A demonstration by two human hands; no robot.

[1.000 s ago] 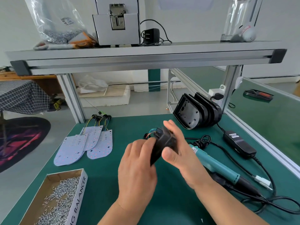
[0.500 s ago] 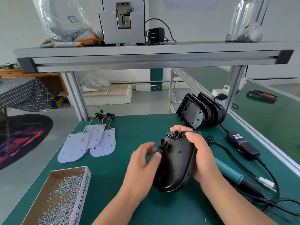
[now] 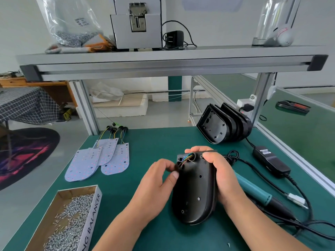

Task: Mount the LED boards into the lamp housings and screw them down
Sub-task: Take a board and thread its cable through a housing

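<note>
Lamp housing [image 3: 195, 192], outer shell up, is over the green mat [image 3: 145, 142], close in front. My right hand [image 3: 223, 176] grips its right edge; my left hand [image 3: 155, 185] pinches the wire bundle [image 3: 184, 160] at its top corner. Screw box [image 3: 90, 220] lies near left, the teal screwdriver [image 3: 253, 191] under my right wrist, LED boards [image 3: 101, 160] further left, spare housings [image 3: 223, 124] stacked beyond.

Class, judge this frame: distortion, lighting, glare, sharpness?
Head view throughout: wide lens bows the shelf rail; light soft and even, faint shadow under the black housing; dull sheen on its back; screws in the corner box look smeared, the centre sharp.
</note>
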